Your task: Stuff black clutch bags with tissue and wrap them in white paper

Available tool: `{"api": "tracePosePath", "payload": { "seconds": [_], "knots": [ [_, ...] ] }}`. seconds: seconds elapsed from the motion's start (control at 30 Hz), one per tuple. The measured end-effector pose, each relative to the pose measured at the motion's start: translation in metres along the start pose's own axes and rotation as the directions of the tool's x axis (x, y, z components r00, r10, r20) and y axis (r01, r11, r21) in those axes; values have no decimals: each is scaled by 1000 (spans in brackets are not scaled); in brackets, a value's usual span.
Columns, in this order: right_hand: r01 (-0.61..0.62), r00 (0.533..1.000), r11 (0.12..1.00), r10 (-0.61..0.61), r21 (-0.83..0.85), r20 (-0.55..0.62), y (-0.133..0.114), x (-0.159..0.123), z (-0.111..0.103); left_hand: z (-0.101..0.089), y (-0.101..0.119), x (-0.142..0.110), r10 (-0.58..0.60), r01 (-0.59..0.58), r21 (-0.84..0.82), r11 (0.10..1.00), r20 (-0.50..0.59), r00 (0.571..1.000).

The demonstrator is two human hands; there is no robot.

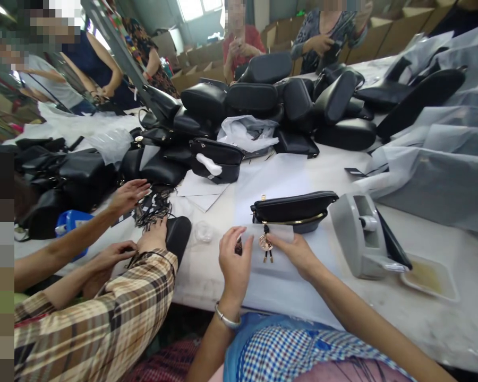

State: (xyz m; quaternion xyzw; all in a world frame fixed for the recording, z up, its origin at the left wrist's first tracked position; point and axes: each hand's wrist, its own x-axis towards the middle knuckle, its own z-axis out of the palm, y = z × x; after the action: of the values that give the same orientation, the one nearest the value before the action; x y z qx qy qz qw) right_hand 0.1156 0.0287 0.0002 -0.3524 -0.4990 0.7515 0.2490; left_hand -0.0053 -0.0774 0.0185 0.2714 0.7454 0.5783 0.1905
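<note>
A small black purse (292, 209) with a gold zip lies on the white table (287, 175) in front of me. From its zip hangs a round gold charm (265, 243) with a tassel. My left hand (234, 262) and my right hand (297, 252) pinch a thin translucent sheet (276, 233) around that charm, one at each side. My left wrist wears a silver bangle. Fingers of both hands are closed on the sheet.
A grey tape dispenser (364, 236) stands right of the purse, with a shallow tray (430, 276) beyond it. Several black bags (263, 98) are piled at the back. A co-worker's plaid sleeve (115, 313) and other hands (129, 196) work at my left. People stand behind.
</note>
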Motion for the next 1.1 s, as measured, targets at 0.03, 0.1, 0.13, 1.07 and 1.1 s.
{"api": "tracePosePath", "payload": {
  "seconds": [0.03, 0.1, 0.13, 1.07, 1.1],
  "knots": [
    [-20, 1000, 1000, 20, 13, 18, 0, 0, -2, -3, 0, 3, -87, 88, -48, 995, 17, 996],
    [-64, 996, 997, 61, 36, 70, -3, -2, -5, -7, -1, 8, -241, 262, -140, 955, 154, 958],
    [-85, 992, 995, 80, 44, 98, -4, -2, -7, -7, -2, 9, -280, 326, -172, 929, 246, 928],
    [118, 990, 990, -123, -82, -63, 16, -9, 15, 11, 8, -6, -153, 192, -167, 967, 218, 964],
    [137, 984, 985, -147, -102, -98, 17, -9, 18, 11, 9, -6, -148, 183, -157, 971, 209, 967]
  ]
}}
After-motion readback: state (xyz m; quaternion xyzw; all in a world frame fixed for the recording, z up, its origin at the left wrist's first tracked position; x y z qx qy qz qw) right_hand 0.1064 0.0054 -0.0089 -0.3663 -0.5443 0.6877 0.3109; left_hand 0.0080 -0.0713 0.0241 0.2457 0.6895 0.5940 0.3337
